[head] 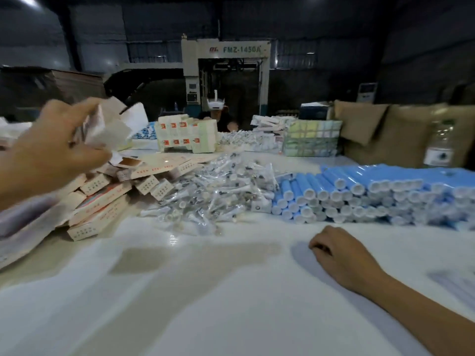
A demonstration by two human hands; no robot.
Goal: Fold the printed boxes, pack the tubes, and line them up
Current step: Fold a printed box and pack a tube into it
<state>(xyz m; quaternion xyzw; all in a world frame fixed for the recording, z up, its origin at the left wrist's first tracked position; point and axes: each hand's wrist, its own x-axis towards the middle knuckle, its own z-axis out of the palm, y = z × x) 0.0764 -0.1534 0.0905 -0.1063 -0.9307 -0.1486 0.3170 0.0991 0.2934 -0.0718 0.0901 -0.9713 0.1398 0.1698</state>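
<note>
Near half of the table [205, 304] is open for passage. Farther back, folded boxes [102, 199], bagged nozzles [218, 188] and blue tubes [359, 194] form a continuous barrier left to right.

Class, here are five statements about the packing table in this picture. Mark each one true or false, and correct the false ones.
1. The left hand holds a flat printed box above the table. True.
2. The right hand grips a blue tube. False: it holds nothing and rests on the table.
3. The blue tubes are stacked on the right. True.
4. The clear-wrapped nozzles lie right of the tubes. False: they lie left of them.
5. The folded boxes are heaped on the left. True.
</note>
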